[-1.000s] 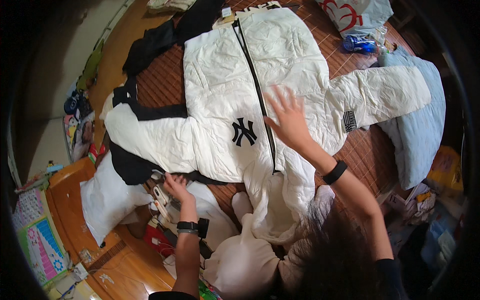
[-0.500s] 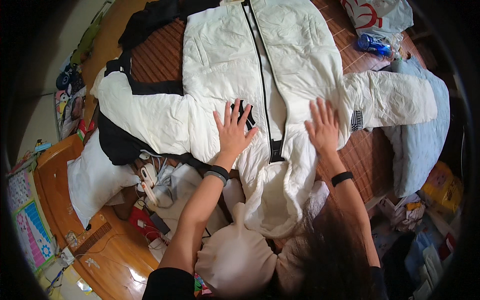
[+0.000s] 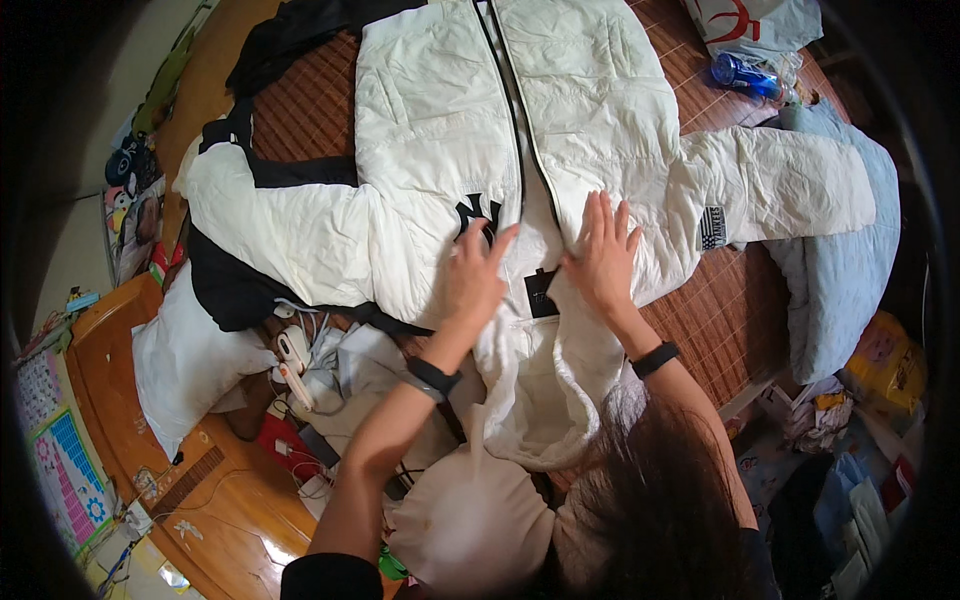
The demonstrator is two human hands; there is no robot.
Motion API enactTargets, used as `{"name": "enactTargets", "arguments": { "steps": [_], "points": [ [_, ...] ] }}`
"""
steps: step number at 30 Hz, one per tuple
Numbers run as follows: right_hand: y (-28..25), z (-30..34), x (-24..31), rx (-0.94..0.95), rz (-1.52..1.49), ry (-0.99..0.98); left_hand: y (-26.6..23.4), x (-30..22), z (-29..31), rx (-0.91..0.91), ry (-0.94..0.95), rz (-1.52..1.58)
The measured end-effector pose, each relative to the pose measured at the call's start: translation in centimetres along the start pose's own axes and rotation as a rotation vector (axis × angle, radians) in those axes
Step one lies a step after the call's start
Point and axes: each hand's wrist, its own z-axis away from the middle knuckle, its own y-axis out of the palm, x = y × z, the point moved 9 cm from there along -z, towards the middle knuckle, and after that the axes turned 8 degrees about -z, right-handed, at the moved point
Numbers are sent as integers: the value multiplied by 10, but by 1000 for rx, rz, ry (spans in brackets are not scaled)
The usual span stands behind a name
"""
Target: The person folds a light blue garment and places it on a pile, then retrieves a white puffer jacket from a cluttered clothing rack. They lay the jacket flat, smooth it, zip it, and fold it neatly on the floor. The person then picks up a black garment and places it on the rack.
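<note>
A white padded hooded jacket [image 3: 610,110] lies spread front up, its hood [image 3: 530,440] toward me and its sleeves out to both sides. The dark-edged zip front is parted, and a black label [image 3: 541,293] shows inside the neck. My left hand [image 3: 476,280] rests on the chest beside the black emblem [image 3: 478,216], fingers apart, one of them stretched toward the zip edge. Across the opening, my right hand [image 3: 603,255] lies flat with extended fingers, its thumb at the other zip edge. Neither hand grips the fabric.
The jacket lies on a brown woven mat [image 3: 310,120]. Black clothing [image 3: 225,280] lies under the left sleeve, a light blue quilted item [image 3: 850,300] under the right one. A white bag [image 3: 195,350] and cables sit at left. A blue-labelled bottle [image 3: 745,77] lies at far right.
Both hands have moved inward: the left slightly right and down, the right leftward to the zip edge. The front gap near the neck looks altered, and the label shows more fully.
</note>
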Motion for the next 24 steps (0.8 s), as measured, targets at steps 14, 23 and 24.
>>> {"name": "enactTargets", "arguments": {
  "steps": [14, 23, 24],
  "points": [
    [-162, -14, -116, -225, -630, 337, -142, 118, 26, -346, -290, 336],
    [-178, -10, -144, -361, -838, 318, -158, 160, 40, -486, -485, 509],
    [-184, -7, -148, -408, -864, 246, -154, 165, 43, -442, -523, 484]
  ]
}}
